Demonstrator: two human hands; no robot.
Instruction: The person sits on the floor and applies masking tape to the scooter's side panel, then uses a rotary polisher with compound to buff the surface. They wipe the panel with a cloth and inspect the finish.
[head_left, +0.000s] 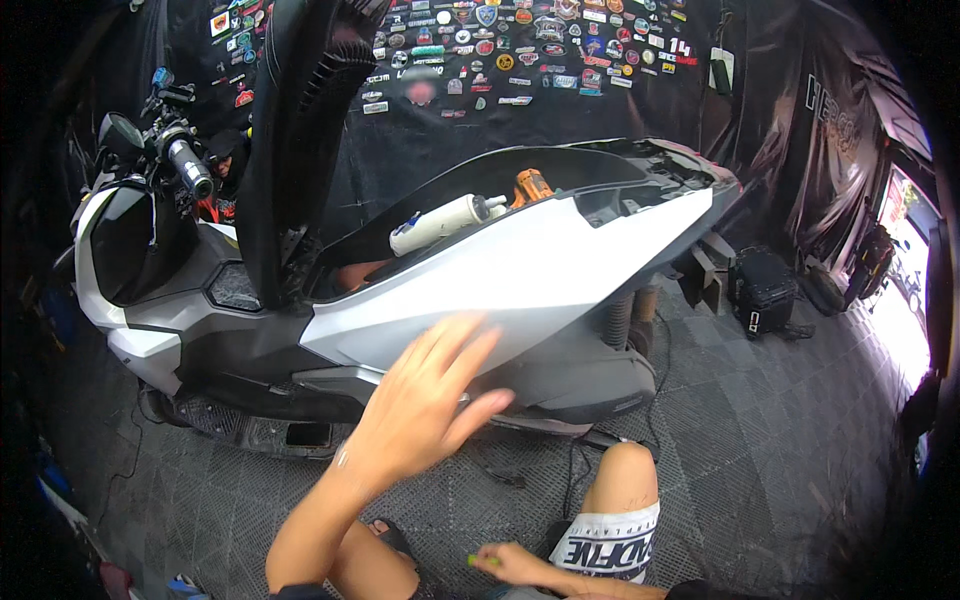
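A scooter with a white side panel (580, 250) stands across the view, its seat (295, 150) raised. My left hand (430, 390) is held out before the lower part of the panel, fingers apart and nothing in them; whether it touches is unclear. My right hand (505, 565) is low by my right leg, closed on a small yellow-green object (478, 560) that I cannot make out further. In the open underseat compartment lie a cream cylinder (430, 228) and an orange tool (530, 188).
Handlebars (185, 160) rise at the left. A black case (760, 300) sits on the tiled floor (720, 430) at the right, near a bright doorway (900, 300). Cables (570, 480) run over the floor. A dark wall with stickers (480, 60) stands behind the scooter.
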